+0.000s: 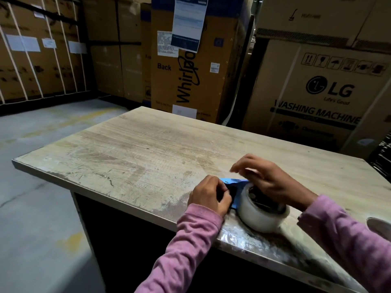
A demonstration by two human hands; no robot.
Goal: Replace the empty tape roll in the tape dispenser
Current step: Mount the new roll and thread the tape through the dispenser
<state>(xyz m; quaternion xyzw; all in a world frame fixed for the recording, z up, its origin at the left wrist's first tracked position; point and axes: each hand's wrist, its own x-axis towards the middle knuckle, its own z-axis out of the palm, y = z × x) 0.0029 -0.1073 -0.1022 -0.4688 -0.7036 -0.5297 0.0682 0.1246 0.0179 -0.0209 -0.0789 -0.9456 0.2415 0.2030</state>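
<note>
Blue tape dispenser [232, 182] under both hands

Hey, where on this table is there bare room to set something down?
The whole far and left stretch of the table is bare. It's crowded near the front edge, where both hands work the blue tape dispenser and clear tape roll, with another object at the right edge.

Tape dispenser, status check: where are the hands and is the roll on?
Left hand closed on blue tape dispenser. Right hand open, fingers spread over clear tape roll at the dispenser. Roll seating: cannot tell. Another roll at table's right edge, not obstructing.
</note>
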